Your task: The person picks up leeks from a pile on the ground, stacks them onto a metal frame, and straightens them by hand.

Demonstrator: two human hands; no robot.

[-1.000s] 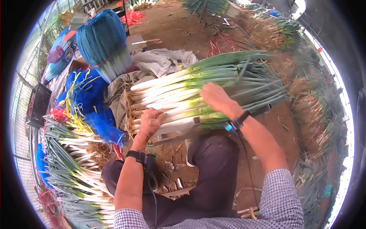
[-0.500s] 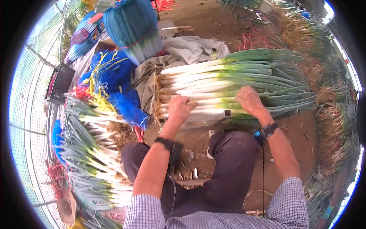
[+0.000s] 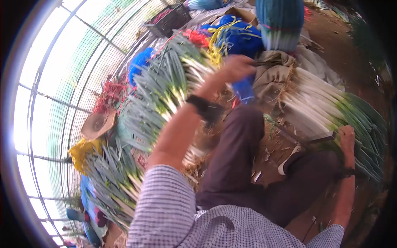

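Note:
A thick bundle of long green onions (image 3: 320,101) lies at the right, white roots toward the middle and green leaves toward the right edge. My right hand (image 3: 346,137) is at the near side of that bundle, fingers curled in on the green stalks beside the end of a metal bar (image 3: 322,137). My left hand (image 3: 239,68) is raised in front of the blue net bag (image 3: 244,41), smeared by motion, so its fingers do not show clearly. To its left, more green onions (image 3: 165,89) lie in a long pile.
A wrapped blue bundle (image 3: 280,22) stands upright at the back. Yellow ties (image 3: 217,43), a dark crate (image 3: 168,20), a straw-coloured hat (image 3: 98,125) and a yellow bag (image 3: 84,153) are around the pile. Grey-brown cloth (image 3: 269,76) lies by the roots.
The view has swung left. My left hand has come off the onion bundle and moved left toward the blue net bag. My right hand has stayed at the bundle, now at its near edge.

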